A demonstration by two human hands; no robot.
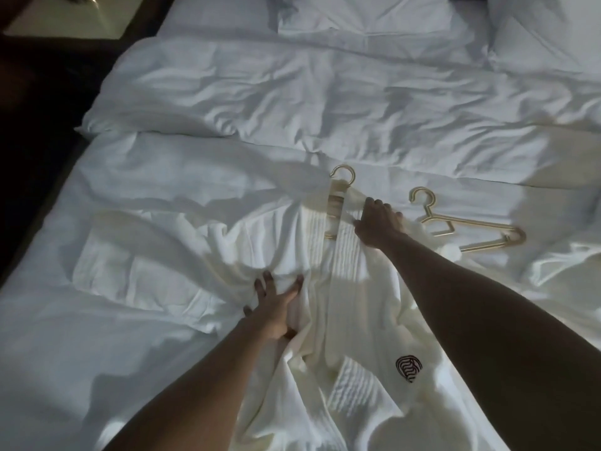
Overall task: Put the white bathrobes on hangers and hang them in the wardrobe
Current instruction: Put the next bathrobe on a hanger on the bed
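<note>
A white bathrobe with a dark logo lies spread on the bed. A gold hanger sits inside its collar, with the hook sticking out at the top. My right hand rests on the robe's right shoulder beside the collar, fingers bent over the fabric. My left hand presses flat with spread fingers on the robe's left front. A second gold hanger lies bare on the sheet to the right of my right hand.
The bed is covered by a rumpled white duvet, with pillows at the far end. More white fabric bunches at the right edge. A dark floor and a bedside table lie to the left.
</note>
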